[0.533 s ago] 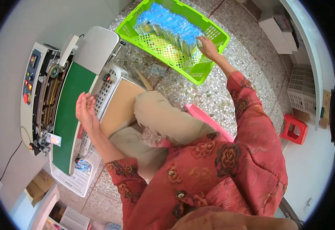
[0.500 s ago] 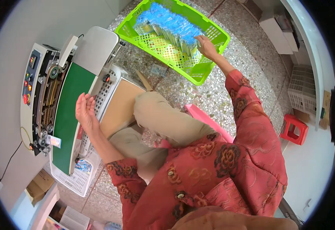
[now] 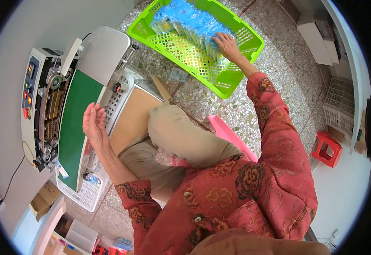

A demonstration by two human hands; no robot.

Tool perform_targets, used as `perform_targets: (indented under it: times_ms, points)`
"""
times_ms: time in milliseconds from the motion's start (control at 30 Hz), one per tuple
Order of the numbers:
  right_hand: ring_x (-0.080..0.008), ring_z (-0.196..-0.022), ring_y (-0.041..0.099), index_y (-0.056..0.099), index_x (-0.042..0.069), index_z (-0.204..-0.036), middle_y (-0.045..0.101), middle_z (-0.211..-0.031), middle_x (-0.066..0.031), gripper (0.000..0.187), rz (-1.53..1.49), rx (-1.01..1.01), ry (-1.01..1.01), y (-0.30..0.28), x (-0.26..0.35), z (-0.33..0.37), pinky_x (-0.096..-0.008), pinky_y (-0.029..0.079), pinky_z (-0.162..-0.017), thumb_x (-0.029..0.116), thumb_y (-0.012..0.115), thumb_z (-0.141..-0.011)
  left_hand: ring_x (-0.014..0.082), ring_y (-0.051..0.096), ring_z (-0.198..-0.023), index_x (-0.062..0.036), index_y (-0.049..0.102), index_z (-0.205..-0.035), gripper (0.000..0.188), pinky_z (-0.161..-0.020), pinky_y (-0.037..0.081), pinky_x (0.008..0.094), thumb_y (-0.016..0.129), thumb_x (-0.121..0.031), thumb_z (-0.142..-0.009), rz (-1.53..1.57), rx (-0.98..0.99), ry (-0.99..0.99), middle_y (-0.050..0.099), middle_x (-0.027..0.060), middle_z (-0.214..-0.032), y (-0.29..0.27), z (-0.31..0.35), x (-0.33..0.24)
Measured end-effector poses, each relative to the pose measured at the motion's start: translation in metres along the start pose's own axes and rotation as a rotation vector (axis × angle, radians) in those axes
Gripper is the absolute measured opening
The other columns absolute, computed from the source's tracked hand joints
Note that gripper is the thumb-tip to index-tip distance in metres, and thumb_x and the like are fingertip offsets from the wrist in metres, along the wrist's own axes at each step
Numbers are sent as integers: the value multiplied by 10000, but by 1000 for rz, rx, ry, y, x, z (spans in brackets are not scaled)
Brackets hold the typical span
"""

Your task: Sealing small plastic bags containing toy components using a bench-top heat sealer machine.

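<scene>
Speckled floor [image 3: 279, 72] | packet row [image 3: 194, 22]: far-left to near-right | right hand [image 3: 228, 47] touching

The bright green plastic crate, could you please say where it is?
In the head view, the green crate sits at the top, right of the green-belted machine, on the speckled floor, with the person's right hand at its blue packets.

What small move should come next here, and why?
Probably a light press with the right hand to settle the packets in the green basket: its fingers are at the right end of their leaning row. The left hand, near the green belt, looks empty, so it could wait.
</scene>
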State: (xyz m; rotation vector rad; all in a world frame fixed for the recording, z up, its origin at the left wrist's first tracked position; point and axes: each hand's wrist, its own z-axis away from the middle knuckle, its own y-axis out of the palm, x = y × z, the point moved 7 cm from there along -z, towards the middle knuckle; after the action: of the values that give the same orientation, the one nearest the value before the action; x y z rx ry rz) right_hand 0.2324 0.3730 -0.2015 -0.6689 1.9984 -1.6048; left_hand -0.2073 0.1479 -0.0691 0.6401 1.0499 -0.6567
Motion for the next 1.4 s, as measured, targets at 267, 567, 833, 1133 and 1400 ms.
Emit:
perform_targets:
  times_ms: [267,567,833,1133,1400]
  points:
    - [-263,-1103,405,462,72,-1069,471,-1120,-97,340,107,18,-151,4,0,8,-353,330,-932,58,481,-730,139,592,-768,11,514,-1070,271,-697,508,225,551,-136,-845,-33,18,-5,596,97,-943,0,-1,2]
    - [-258,-911,463,431,70,-1092,489,-934,-78,369,-72,198,-179,11,-2,16,-370,376,-841,52,499,-729,127,591,-764,3,516,-1064,260,-692,507,217,548,-138,-848,-55,18,-8,598,82,-929,5,1,1]
    - [-222,-1018,467,426,81,-1173,478,-1130,-77,532,-52,397,-368,45,-9,18,-348,338,-910,6,526,-655,108,581,-723,-6,542,-1016,211,-652,489,196,550,-131,-846,-49,-14,-12,604,76,-884,11,4,-1]
    - [-202,-1000,525,447,121,-1177,564,-1056,-66,531,76,645,-390,63,8,7,-354,312,-947,2,510,-664,108,576,-732,-1,544,-1023,211,-666,483,199,542,-122,-850,-65,-26,-9,602,86,-892,11,5,-5]
    - [-288,-803,580,529,88,-1091,608,-815,-141,533,-156,517,-292,24,13,-45,-391,428,-782,97,640,-570,110,568,-737,7,549,-1028,237,-682,468,208,570,-120,-829,-61,15,-15,603,85,-906,23,6,-2]
